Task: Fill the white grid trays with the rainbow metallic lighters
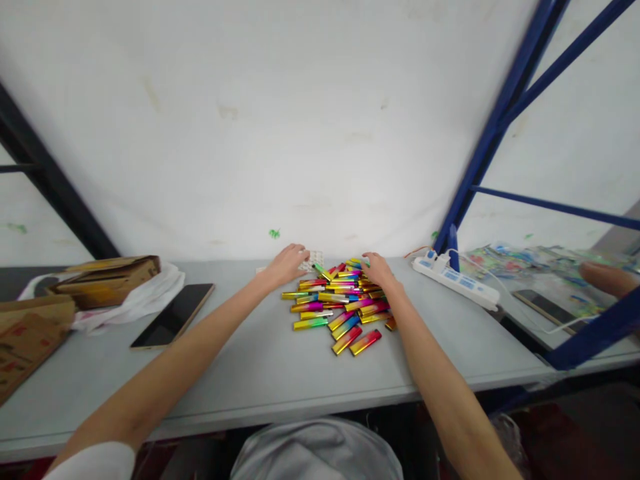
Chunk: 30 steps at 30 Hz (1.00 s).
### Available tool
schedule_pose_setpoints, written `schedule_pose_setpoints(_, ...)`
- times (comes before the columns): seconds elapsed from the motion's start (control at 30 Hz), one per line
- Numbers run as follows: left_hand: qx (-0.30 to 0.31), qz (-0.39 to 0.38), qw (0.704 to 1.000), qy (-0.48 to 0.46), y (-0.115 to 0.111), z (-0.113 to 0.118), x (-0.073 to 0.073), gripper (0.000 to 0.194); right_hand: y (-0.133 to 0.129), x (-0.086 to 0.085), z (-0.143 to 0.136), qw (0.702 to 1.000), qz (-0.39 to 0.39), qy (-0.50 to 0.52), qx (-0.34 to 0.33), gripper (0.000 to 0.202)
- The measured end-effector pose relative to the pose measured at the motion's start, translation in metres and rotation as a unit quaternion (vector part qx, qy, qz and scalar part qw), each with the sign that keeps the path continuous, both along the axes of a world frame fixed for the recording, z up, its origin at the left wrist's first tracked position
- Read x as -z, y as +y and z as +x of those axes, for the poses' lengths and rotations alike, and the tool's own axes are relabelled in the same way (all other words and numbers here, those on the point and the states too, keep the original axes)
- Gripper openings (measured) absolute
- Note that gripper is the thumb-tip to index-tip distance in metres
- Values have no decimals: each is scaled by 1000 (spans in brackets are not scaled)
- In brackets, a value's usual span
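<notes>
A heap of shiny lighters point(345, 299), fading from gold into red, pink, blue and green, lies on the grey tabletop. My left hand point(289, 264) is at the heap's back left, fingers apart and slightly bent. Under and beside its fingertips is a white sheet with rows of small round bumps point(315, 259), partly hidden by the hand. At the back right edge of the heap, my right hand point(379, 269) reaches inward with fingers stretched over the lighters. I see nothing held in either hand.
A dark phone or tablet point(173, 316) and cardboard boxes point(107, 283) with white plastic lie left. On the right are a power strip point(455, 280), a blue metal frame point(493, 143), another phone point(543, 308), plastic packets point(525, 263) and another person's hand point(607, 277). A white wall stands behind.
</notes>
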<state>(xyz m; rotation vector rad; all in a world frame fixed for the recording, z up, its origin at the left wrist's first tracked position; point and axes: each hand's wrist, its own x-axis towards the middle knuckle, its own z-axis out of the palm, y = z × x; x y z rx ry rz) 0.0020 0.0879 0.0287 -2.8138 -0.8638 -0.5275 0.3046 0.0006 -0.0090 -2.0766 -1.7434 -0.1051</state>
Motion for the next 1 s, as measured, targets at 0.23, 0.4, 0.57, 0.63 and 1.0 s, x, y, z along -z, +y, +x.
schedule_pose_setpoints(0.23, -66, 2, 998, 20, -7, -45, -8, 32, 27, 11, 5, 999, -28, -3, -46, 29)
schedule_pose_setpoints(0.4, -79, -52, 995, -23, -28, -78, -28, 37, 26, 10, 11, 998, -17, -9, -68, 34)
schedule_pose_setpoints(0.57, -89, -148, 985, -23, -91, -109, -45, 53, 20, 4, 11, 994, -14, -17, -105, 23)
schedule_pose_setpoints(0.63, -83, -193, 978, 6, -124, -119, -47, 55, 19, 2, 9, 993, -13, -21, -116, 24)
schedule_pose_setpoints(1.0, 9, -295, 955, 37, -179, -88, -4, 45, 14, 1, 2, 990, 0, -22, -140, 26)
